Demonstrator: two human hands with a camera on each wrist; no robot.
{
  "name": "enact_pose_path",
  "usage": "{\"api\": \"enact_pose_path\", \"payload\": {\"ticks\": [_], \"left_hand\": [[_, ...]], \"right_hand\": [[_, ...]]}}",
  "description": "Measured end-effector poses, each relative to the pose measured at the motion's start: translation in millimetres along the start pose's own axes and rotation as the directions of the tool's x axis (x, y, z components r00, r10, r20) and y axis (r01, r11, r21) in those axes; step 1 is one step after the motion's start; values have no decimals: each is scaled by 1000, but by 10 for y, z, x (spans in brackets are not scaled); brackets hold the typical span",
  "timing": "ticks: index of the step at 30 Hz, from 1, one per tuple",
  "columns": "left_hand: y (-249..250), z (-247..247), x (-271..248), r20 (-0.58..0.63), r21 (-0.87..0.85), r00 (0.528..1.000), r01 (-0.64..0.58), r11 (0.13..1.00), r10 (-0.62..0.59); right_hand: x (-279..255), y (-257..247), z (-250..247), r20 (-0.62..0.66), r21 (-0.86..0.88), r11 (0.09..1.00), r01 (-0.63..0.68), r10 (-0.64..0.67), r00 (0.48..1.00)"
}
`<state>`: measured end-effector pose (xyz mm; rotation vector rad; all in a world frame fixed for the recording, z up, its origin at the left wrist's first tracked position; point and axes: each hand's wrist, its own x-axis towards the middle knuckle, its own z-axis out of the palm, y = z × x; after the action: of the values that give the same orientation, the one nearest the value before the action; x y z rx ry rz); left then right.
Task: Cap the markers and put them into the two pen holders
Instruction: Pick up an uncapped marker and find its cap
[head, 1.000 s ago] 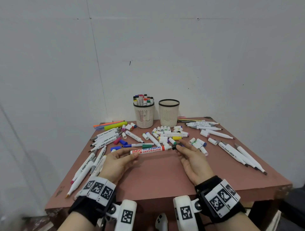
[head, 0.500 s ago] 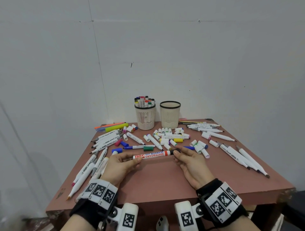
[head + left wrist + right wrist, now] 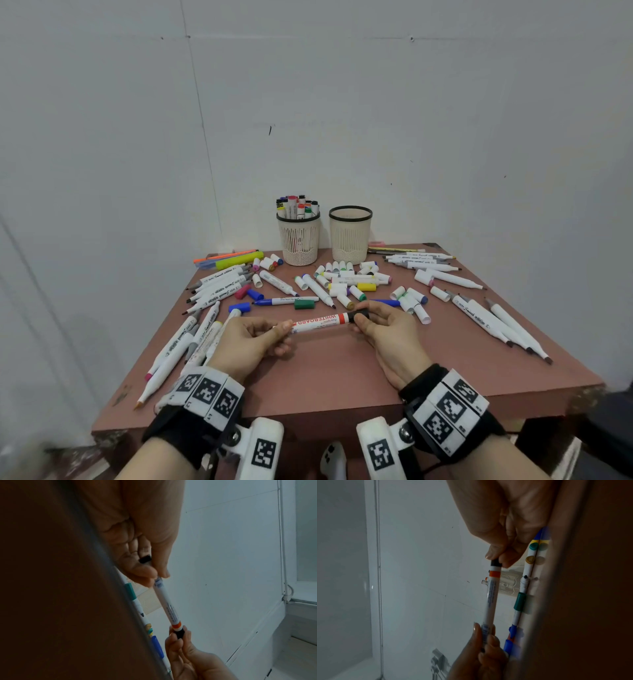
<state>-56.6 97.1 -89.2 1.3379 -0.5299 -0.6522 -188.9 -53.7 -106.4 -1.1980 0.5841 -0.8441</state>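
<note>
reddish table [image 3: 329, 383] in a white-walled corner, littered with markers and loose caps.
left hand [image 3: 246, 342] pinches the tail of a whiteboard marker [image 3: 318, 321] between thumb and curled fingers [image 3: 145, 573]; right hand [image 3: 387, 329] pinches the black cap [image 3: 359, 315] at its other end, fingers [image 3: 494, 551] curled round it. the marker hangs level just above the table, between the two hands. beyond the fingertips lie a green cap [image 3: 304, 304] and a blue marker [image 3: 284, 301]; further off, near the wall, stand a filled holder [image 3: 298, 240] and an empty holder [image 3: 350, 236]. bare tabletop lies under the wrists up to the near edge; uncapped white markers [image 3: 493, 318] run along the right edge.
</note>
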Motion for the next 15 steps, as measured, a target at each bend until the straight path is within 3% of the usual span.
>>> {"api": "enact_pose_path", "payload": {"ticks": [5, 11, 15], "left_hand": [[-6, -9, 20, -32, -3, 999, -3, 1000, 3], [-36, -52, 58, -79, 6, 996, -36, 999, 36], [-25, -42, 26, -132, -48, 991, -43, 998, 37]], "right_hand": [[13, 5, -2, 24, 36, 999, -24, 24, 999], [-44, -80, 21, 94, 200, 978, -59, 41, 995], [-79, -113, 36, 96, 194, 981, -24, 6, 995]]}}
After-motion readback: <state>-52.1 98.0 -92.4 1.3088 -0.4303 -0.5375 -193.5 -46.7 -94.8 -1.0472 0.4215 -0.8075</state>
